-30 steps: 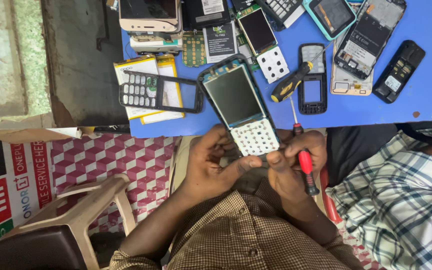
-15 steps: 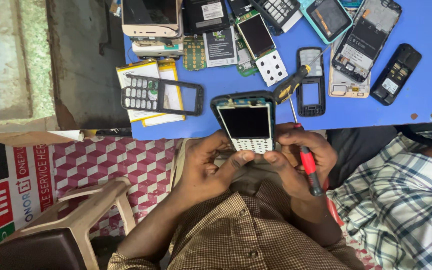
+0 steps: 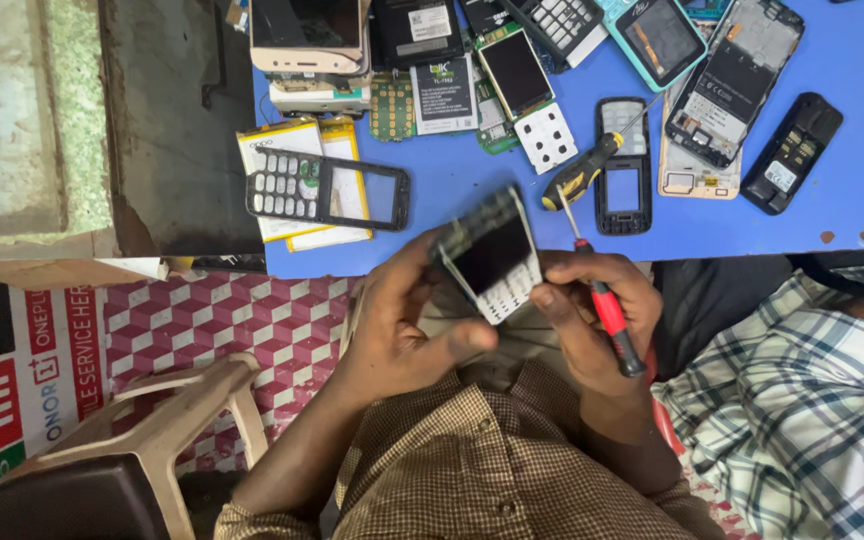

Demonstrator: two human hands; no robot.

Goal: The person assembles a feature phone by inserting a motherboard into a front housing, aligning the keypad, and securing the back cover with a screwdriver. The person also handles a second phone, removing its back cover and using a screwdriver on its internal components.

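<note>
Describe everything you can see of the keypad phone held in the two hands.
The keypad phone is a small bar handset with a dark, unlit screen above a white keypad and a dark frame. It is tilted, its top edge toward the blue table, held in the air just short of the table's near edge. The left hand grips its left side; the right hand, which also holds a red-handled screwdriver, touches its right edge.

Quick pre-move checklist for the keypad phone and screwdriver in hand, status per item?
1. Left hand grips the keypad phone: ok.
2. Right hand steadies the phone's edge: ok.
3. Red-handled screwdriver secured in right hand: ok.
4. Screwdriver tip seated on the phone: not ok, it points away over the blue table.
5. Phone held level: not ok, tilted.
6. Screws visible on the phone: cannot tell.
</note>
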